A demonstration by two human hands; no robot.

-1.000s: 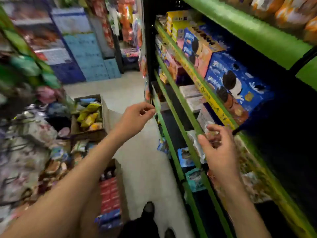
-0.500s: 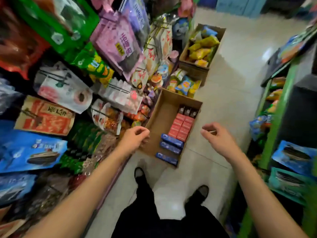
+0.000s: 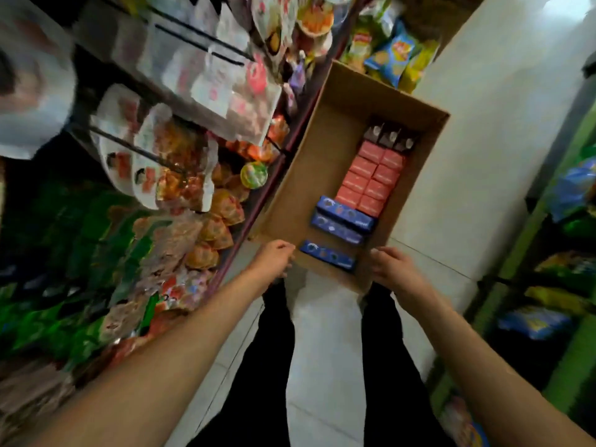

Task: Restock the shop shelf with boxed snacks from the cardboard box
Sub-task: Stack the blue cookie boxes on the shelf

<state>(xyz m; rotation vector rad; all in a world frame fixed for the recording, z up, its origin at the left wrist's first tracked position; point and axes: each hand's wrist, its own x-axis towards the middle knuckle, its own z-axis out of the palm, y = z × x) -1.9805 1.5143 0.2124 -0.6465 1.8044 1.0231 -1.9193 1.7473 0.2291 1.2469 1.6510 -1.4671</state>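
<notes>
A pale tiled floor runs between snack racks at frame left and right. The cardboard box lies mid-frame, long axis slanting toward upper right, with blue boxes lying crosswise inside. The left hand and right hand, fingers loosely curled and holding nothing, hover at its near end.

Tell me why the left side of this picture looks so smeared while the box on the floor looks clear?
Head view: the hanging snack bags at left are streaked by motion blur; the cardboard box and blue boxes near centre are sharper; wide-angle lens bends the green shelf at right; bright glare washes the floor.
</notes>
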